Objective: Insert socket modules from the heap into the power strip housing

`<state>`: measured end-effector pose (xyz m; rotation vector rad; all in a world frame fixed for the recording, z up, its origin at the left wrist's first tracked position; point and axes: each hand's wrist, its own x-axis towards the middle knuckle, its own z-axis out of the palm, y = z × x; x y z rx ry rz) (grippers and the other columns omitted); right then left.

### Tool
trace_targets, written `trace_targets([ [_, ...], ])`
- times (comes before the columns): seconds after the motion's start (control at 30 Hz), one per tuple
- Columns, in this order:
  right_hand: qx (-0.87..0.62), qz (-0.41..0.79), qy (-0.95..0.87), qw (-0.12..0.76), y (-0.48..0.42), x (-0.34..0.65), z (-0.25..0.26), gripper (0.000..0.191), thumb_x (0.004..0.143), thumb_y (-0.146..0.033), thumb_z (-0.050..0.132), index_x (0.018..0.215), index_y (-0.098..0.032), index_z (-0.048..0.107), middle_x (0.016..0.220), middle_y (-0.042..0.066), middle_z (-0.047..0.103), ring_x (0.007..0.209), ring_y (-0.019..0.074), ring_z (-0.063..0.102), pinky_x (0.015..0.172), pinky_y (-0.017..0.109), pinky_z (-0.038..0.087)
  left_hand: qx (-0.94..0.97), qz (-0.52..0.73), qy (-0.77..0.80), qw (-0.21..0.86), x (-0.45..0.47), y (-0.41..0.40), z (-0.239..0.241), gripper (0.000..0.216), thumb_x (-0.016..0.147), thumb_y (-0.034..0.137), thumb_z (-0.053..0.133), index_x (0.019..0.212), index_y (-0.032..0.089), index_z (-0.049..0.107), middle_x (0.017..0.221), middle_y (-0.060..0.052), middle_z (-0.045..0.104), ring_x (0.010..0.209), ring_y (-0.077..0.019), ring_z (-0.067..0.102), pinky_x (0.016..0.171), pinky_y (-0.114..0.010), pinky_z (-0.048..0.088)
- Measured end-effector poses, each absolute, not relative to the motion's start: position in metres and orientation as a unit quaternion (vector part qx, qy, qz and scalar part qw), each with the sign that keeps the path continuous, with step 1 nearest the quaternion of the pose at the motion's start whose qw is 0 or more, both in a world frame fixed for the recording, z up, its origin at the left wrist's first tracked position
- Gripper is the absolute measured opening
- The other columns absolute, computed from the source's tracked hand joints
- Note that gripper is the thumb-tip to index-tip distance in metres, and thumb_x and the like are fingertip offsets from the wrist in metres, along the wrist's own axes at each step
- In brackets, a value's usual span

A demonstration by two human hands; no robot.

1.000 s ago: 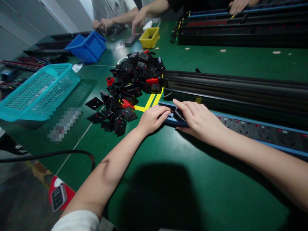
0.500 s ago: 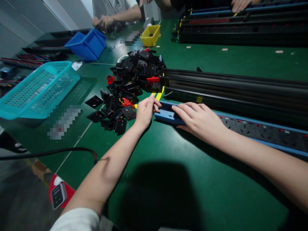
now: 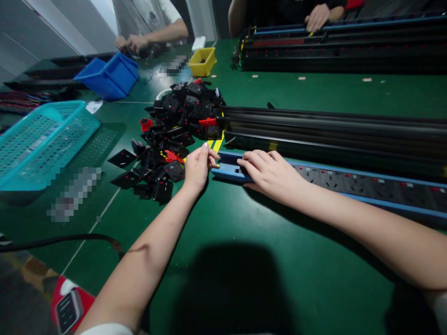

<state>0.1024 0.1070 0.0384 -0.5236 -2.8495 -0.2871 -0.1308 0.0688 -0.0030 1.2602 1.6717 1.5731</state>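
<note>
A long power strip [image 3: 349, 184] with a blue metal housing and black socket faces lies across the green table. My right hand [image 3: 268, 170] grips it near its left end, fingers over the top and thumb along the near side. At that end the blue channel [image 3: 228, 171] is uncovered. My left hand [image 3: 197, 168] is at the very tip of the channel, fingers curled in. Something small and yellow shows at its fingertips; I cannot make out what it is. A heap of black socket plates [image 3: 185, 111] with red parts lies just beyond my left hand.
Long dark rails [image 3: 314, 121] lie behind the strip. To the left are a turquoise basket [image 3: 49, 135], a blue bin [image 3: 110, 77] and a black cable [image 3: 70, 239]. A yellow bin [image 3: 202, 63] stands farther back. Co-workers' hands [image 3: 317, 18] are across the table.
The view has swung slightly, shifting the scene left and down. Both hands stay at the strip's end. The small yellow bit at my left fingertips now shows more clearly.
</note>
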Motion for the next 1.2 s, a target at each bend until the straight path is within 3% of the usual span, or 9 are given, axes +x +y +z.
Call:
trace_targets([
  [0.2, -0.153, -0.109, -0.976, 0.115, 0.107, 0.104, 0.034, 0.041, 0.101, -0.029, 0.051, 0.138, -0.013, 0.054, 0.156, 0.013, 0.046, 0.125, 0.0342, 0.048, 0.088, 0.044, 0.04, 0.472, 0.576, 0.62, 0.248, -0.13, 0.068, -0.001, 0.057, 0.094, 0.062, 0.05, 0.063, 0.018, 0.067, 0.051, -0.002, 0.059, 0.046, -0.0104, 0.052, 0.05, -0.023, 0.042],
  [0.37, -0.151, -0.096, -0.977, 0.117, 0.104, 0.102, 0.032, 0.036, 0.103, -0.025, 0.043, 0.137, -0.016, 0.053, 0.142, 0.013, 0.059, 0.127, 0.0347, 0.049, 0.089, 0.045, 0.04, 0.479, 0.563, 0.63, 0.237, -0.131, 0.067, 0.0, 0.055, 0.096, 0.058, 0.05, 0.063, 0.017, 0.066, 0.051, -0.001, 0.058, 0.046, -0.0102, 0.052, 0.05, -0.023, 0.043],
  [0.6, -0.161, -0.097, -0.974, 0.127, 0.103, 0.101, 0.031, 0.024, 0.102, -0.021, 0.043, 0.122, -0.017, 0.055, 0.134, 0.012, 0.061, 0.117, 0.033, 0.053, 0.087, 0.047, 0.041, 0.457, 0.573, 0.634, 0.247, -0.137, 0.07, -0.005, 0.054, 0.096, 0.059, 0.048, 0.062, 0.019, 0.062, 0.049, 0.0, 0.056, 0.043, -0.0101, 0.049, 0.047, -0.023, 0.042],
  [0.77, -0.176, -0.089, -0.973, 0.12, 0.104, 0.1, 0.033, 0.02, 0.101, -0.021, 0.043, 0.115, -0.017, 0.056, 0.116, 0.009, 0.066, 0.111, 0.0333, 0.055, 0.085, 0.046, 0.039, 0.451, 0.571, 0.639, 0.25, -0.137, 0.071, -0.005, 0.053, 0.095, 0.058, 0.051, 0.062, 0.018, 0.062, 0.048, -0.001, 0.056, 0.044, -0.0102, 0.05, 0.049, -0.023, 0.043],
  [1.2, -0.238, -0.051, -0.966, 0.091, 0.1, 0.1, 0.044, 0.022, 0.093, -0.033, 0.06, 0.106, -0.015, 0.062, 0.107, 0.01, 0.066, 0.094, 0.0276, 0.058, 0.073, 0.037, 0.034, 0.447, 0.58, 0.633, 0.251, -0.132, 0.07, -0.002, 0.05, 0.094, 0.054, 0.053, 0.062, 0.017, 0.065, 0.048, -0.001, 0.056, 0.043, -0.0088, 0.048, 0.049, -0.021, 0.039],
])
